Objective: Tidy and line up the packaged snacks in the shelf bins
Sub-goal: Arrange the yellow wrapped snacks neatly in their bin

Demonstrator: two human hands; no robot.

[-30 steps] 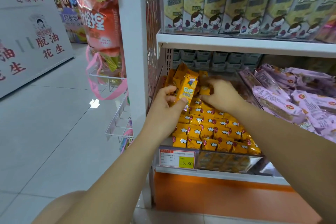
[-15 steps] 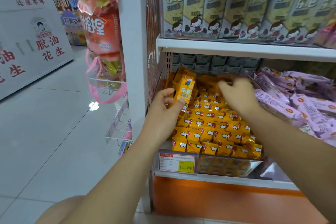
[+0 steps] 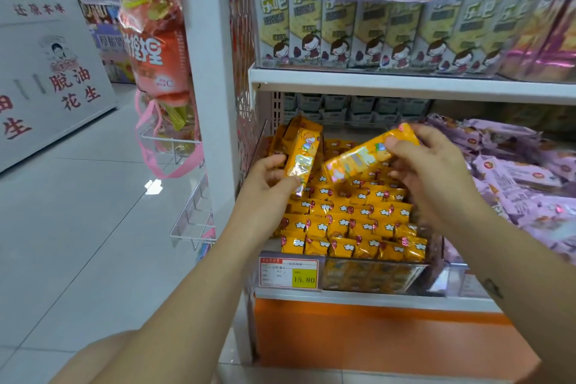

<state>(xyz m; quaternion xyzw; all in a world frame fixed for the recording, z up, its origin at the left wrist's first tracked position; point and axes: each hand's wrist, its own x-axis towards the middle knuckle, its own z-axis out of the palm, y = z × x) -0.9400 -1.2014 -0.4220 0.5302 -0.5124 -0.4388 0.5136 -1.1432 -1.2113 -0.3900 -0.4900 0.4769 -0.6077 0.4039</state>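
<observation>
At frame centre, above the bin [image 3: 374, 278], the left hand [image 3: 267, 179] gripped an upright pack [image 3: 303, 150]; the right hand [image 3: 428, 167] gripped a second pack [image 3: 358, 160], long axis slanting down-left toward the rows [image 3: 352, 224].

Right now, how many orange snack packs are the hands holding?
2. The upright pack is in the left hand; the tilted pack is in the right hand. More may hide behind the upright pack.

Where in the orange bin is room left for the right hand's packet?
Likely only at the back, behind the packed rows, right of the upright packets the left hand grips. Those rows are tight; purple packets heap alongside.
</observation>
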